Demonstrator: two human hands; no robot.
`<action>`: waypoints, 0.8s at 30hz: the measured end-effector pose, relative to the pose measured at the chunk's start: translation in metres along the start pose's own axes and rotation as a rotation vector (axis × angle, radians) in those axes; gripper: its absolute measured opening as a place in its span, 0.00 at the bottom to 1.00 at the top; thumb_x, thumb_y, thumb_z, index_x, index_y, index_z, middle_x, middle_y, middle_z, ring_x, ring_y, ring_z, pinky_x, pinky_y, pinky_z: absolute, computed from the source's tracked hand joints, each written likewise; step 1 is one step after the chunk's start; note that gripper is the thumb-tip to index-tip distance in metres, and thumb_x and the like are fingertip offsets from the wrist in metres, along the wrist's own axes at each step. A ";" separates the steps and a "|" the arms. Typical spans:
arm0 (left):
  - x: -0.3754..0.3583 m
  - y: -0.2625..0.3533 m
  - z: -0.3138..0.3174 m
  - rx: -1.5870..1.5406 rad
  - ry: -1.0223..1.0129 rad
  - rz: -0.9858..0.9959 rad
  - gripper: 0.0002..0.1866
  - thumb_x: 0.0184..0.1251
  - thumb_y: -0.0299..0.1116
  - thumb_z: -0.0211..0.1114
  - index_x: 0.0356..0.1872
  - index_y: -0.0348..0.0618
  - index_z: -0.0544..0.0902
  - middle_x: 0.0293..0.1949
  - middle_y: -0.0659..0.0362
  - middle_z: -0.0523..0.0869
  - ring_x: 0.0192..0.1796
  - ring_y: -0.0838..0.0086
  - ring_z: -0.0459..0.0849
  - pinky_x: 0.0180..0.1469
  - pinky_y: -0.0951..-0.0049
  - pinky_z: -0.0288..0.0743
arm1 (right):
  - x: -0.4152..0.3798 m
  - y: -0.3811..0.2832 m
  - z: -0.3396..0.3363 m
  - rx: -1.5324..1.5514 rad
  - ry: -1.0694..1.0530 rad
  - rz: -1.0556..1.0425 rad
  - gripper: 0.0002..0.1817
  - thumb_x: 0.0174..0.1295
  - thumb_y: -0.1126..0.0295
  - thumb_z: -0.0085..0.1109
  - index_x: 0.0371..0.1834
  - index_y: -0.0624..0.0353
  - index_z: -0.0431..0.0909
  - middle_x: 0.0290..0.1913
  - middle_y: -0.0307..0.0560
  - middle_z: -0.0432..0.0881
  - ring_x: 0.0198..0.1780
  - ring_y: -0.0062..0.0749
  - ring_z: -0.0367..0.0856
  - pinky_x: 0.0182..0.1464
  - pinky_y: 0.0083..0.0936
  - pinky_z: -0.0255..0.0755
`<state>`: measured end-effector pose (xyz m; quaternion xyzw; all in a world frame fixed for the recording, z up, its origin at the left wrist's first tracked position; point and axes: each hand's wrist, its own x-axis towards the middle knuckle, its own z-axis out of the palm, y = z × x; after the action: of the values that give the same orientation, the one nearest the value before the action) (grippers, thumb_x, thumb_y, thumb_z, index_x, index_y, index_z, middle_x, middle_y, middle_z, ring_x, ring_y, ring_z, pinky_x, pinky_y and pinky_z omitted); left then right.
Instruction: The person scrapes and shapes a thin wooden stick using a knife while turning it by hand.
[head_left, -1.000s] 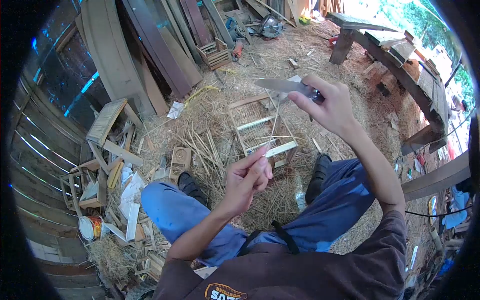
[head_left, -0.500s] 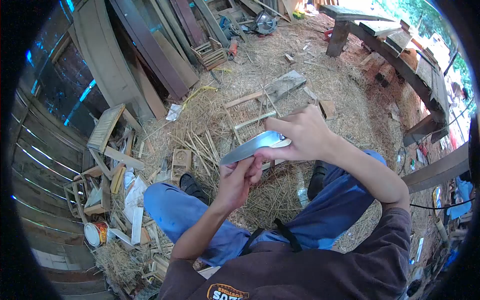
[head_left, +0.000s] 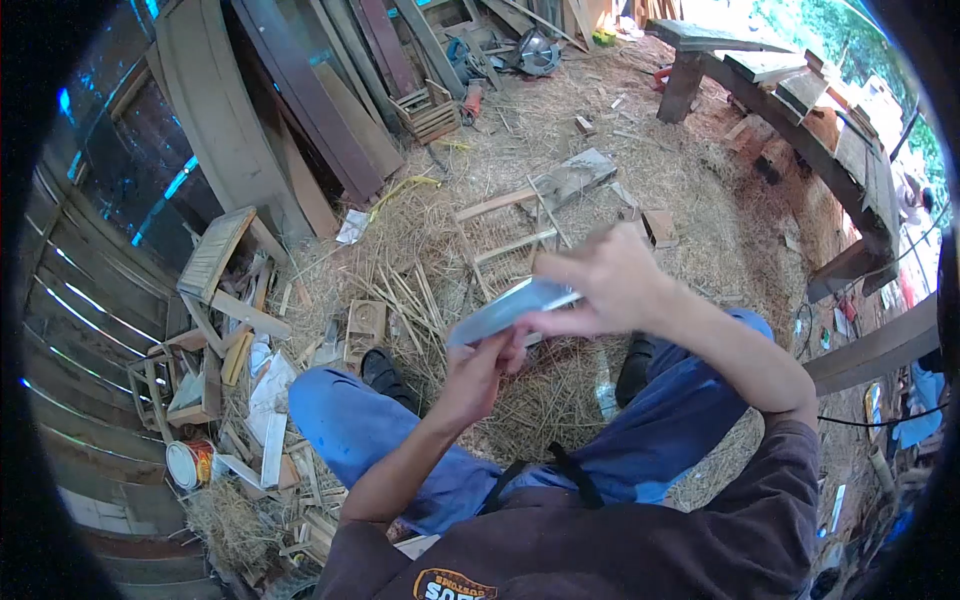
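A wide, shiny knife (head_left: 512, 308) is held in front of me over the straw, blurred by motion, its blade tilted down to the left. My right hand (head_left: 610, 285) is closed round its right end, hiding any handle. Just under the blade, my left hand (head_left: 478, 375) has its fingers bent and pressed together. What those fingers hold, if anything, is hidden behind the blade. Beyond both hands, a light frame of thin wooden strips (head_left: 515, 243) lies on the ground.
Thin sticks (head_left: 410, 300) and a square wood block (head_left: 366, 320) lie by my left foot. A small slatted stool (head_left: 222, 250) and a paint can (head_left: 188, 463) stand left. A heavy plank bench (head_left: 850, 175) runs along the right. A circular saw (head_left: 538, 52) sits at the back.
The knife and my right hand have shifted slightly and are more blurred. My left hand stays beneath the blade. The whole view has moved a little.
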<state>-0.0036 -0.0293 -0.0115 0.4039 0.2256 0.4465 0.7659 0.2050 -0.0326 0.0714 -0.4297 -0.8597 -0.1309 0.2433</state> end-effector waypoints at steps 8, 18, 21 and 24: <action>0.005 0.017 0.006 0.037 0.013 0.040 0.07 0.77 0.30 0.57 0.46 0.39 0.82 0.30 0.64 0.77 0.24 0.84 0.66 0.24 0.81 0.61 | 0.005 0.006 0.001 -0.028 0.130 -0.020 0.26 0.58 0.37 0.62 0.29 0.50 0.78 0.15 0.41 0.77 0.14 0.37 0.76 0.18 0.33 0.64; 0.003 0.017 0.009 0.009 -0.011 -0.008 0.11 0.77 0.28 0.53 0.54 0.42 0.80 0.28 0.66 0.70 0.26 0.85 0.64 0.24 0.81 0.59 | 0.011 0.023 -0.008 -0.062 0.165 0.090 0.23 0.53 0.42 0.71 0.26 0.50 0.78 0.15 0.38 0.76 0.16 0.34 0.78 0.21 0.30 0.67; 0.004 0.002 -0.002 0.050 -0.077 0.007 0.15 0.77 0.28 0.54 0.60 0.44 0.79 0.27 0.66 0.68 0.26 0.85 0.62 0.24 0.82 0.58 | 0.009 -0.003 -0.003 -0.143 0.066 -0.052 0.22 0.53 0.42 0.71 0.28 0.48 0.80 0.14 0.36 0.74 0.16 0.33 0.77 0.21 0.30 0.67; 0.004 0.000 -0.006 0.048 -0.061 0.000 0.19 0.76 0.27 0.54 0.66 0.46 0.77 0.26 0.66 0.68 0.25 0.85 0.62 0.24 0.82 0.58 | 0.011 0.010 0.000 -0.029 0.169 -0.001 0.22 0.53 0.41 0.70 0.28 0.49 0.80 0.12 0.37 0.72 0.14 0.34 0.76 0.20 0.31 0.66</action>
<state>-0.0059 -0.0236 -0.0150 0.4356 0.2125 0.4284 0.7626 0.2076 -0.0196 0.0774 -0.4204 -0.8342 -0.1793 0.3085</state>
